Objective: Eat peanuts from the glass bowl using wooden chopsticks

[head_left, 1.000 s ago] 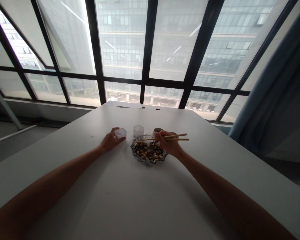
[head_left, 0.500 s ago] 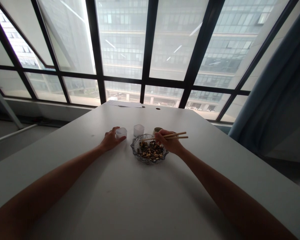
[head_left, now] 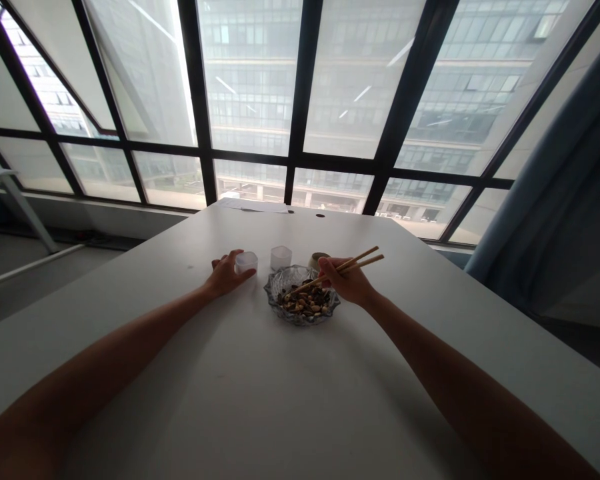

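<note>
Chopsticks (head_left: 355,263) lie in the grip of my right hand (head_left: 349,280), their tips down among the mixed nuts and seeds (head_left: 305,303). These fill the lower part of a scalloped glass bowl (head_left: 275,305). My left hand (head_left: 229,273) is closed around the side of a small translucent plastic cup (head_left: 247,262), thumb in front and fingers behind. A second translucent cup (head_left: 281,257) stands to its right, just behind the bowl. Partly covered by my right hand is a small round pot (head_left: 316,259) with a dark greenish top.
The white table (head_left: 220,400) reaches to the window wall. Paper sheets (head_left: 255,206) lie at its far edge, near a dark round hole (head_left: 321,215). A blue curtain (head_left: 540,200) hangs at the right, and a white-framed table (head_left: 25,207) stands at the left.
The chopstick tips have dropped from the bowl's back rim into the nuts, and their rear ends have risen. My left hand stays at the cup. The whole view has shifted slightly.
</note>
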Tool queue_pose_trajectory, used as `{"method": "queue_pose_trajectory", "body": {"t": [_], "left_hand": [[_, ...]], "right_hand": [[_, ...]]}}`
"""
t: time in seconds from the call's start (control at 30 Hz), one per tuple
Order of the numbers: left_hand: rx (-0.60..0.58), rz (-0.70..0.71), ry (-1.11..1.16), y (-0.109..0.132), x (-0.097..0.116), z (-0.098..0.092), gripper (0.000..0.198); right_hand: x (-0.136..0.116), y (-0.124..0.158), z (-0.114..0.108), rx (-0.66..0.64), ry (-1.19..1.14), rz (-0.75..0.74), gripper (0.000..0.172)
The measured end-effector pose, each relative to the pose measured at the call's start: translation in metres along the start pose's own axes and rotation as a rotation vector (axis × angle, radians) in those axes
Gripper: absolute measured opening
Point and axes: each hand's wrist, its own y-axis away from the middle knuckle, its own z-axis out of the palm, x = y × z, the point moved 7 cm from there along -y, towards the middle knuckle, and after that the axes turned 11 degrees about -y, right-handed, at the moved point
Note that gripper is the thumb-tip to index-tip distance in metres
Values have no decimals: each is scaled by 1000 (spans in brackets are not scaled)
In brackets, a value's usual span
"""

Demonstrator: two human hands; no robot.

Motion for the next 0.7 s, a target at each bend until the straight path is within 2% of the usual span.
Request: {"method": "queue_pose_trajectory", "body": {"t": [0.17, 0.3, 0.7], "left_hand": [[-18, -12, 13, -1, -1, 0, 72], [-15, -6, 18, -1, -1, 1, 72], [4, 25, -1, 2, 3, -2, 69]], "right_hand": [[-17, 4, 9, -66, 139, -93, 53], [-19, 4, 9, -72, 229, -109, 44], [-11, 1, 15, -70, 189, -126, 36]]}}
